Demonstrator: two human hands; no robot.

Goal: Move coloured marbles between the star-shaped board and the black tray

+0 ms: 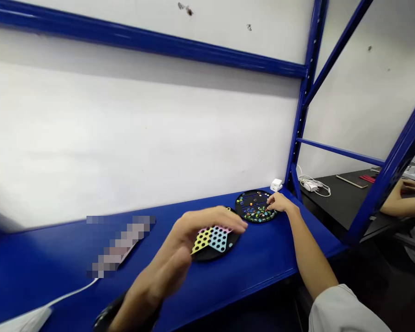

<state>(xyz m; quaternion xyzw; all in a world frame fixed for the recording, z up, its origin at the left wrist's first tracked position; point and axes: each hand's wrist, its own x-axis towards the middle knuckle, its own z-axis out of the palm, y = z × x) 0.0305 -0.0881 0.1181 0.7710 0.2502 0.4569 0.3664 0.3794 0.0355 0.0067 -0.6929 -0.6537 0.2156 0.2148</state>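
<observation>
My left hand (193, 235) hovers in the foreground with its fingers stretched out, holding nothing I can see. Behind and below it lies a round black Chinese checkers board (217, 240) with yellow, blue and pink hole sections, partly covered by the hand. Farther right, my right hand (279, 203) reaches over the right side of a round black tray (240, 216). Its fingers are bent down and drawn together at the tray; whatever is between the fingertips is too small to see. Many coloured glass marbles (259, 214) lie along the tray's near side, with a small orange piece (251, 204) mid-tray.
A white charger (276, 184) stands behind the tray by the blue rack post (299, 120). On the blue tabletop (263, 253), a blurred-out flat object (124, 249) and a white cable (72, 293) lie left. Another person's arm (406, 200) rests at a black table right.
</observation>
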